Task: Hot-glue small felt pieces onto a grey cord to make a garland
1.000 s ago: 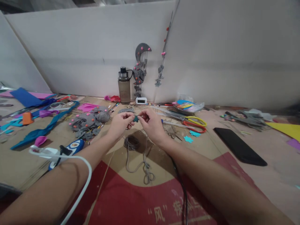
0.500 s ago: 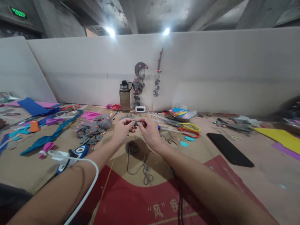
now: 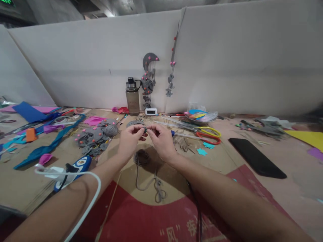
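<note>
My left hand and my right hand meet above the cardboard, fingertips pinched together. Between them is a small dark greenish piece, mostly covered by the fingers, so its kind is unclear. Below the hands lies a coil of grey cord, its loose end looped nearer to me. Right of my right hand are scissors with yellow handles and another pair with orange-red handles. Grey felt pieces with pink and orange beads lie left of my left hand.
A drinking bottle and a small white digital display stand by the white panel. Beaded grey felt hangings hang there. A black phone-like slab lies right. A blue-and-white device and white cable are near my left forearm.
The camera view has tilted down a little. Both hands stay together, pinching the small dark piece, with only slight finger movement. The coil of cord lies as before.
</note>
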Motion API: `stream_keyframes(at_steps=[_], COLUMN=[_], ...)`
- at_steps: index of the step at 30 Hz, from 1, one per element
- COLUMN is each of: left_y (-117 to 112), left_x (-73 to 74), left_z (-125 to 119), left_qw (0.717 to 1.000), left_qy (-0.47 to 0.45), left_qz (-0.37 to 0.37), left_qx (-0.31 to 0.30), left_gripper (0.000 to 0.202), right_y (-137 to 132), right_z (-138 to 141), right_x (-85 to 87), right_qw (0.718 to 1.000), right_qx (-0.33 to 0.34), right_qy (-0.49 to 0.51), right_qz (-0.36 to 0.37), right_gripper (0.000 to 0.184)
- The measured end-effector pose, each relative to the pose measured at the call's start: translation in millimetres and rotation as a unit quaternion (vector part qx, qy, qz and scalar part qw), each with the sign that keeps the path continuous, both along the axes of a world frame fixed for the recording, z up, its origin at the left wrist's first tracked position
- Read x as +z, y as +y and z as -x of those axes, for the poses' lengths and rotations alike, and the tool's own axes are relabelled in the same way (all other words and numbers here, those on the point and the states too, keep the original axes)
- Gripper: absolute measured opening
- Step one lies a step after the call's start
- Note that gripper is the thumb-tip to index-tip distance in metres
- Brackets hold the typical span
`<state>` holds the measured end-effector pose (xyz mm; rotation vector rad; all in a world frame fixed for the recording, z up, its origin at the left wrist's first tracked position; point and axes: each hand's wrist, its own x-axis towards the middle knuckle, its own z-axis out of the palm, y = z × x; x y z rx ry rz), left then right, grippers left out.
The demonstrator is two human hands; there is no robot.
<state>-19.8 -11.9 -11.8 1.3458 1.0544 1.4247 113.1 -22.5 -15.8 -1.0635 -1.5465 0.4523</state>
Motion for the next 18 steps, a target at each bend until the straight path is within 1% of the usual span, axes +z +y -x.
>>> stream_keyframes(at_steps=[4,10,14,18], left_y=[-4.6,-4.4,-1.5,-0.9], left_x=[2.4,-0.6,-3.5,-3.5], left_z=[-2.6,-3.0,-2.4,-4.1], left_qw=[0.999,0.999,1.000,0.999], left_qy=[0.032,0.024,0.003,-0.046], left_qz=[-0.007,-0.007,-0.003,0.015], left_qx=[0.016,0.020,0.005,-0.018], left_gripper=[0.027,0.026,0.025,0.022], right_y=[0.1,1.3,1.7,2.4], right_z=[-2.2,-3.0,-2.5,-4.5], right_x=[0.6,-3.6,-4.6,-4.1], right_qw=[1.000,1.000,0.999,0.999], right_qx=[0.001,0.017,0.031,0.034], right_qy=[-0.007,0.002,0.018,0.017], right_qz=[-0.005,-0.008,0.007,0.011], right_gripper=[0.015,0.013,0.014,0.013])
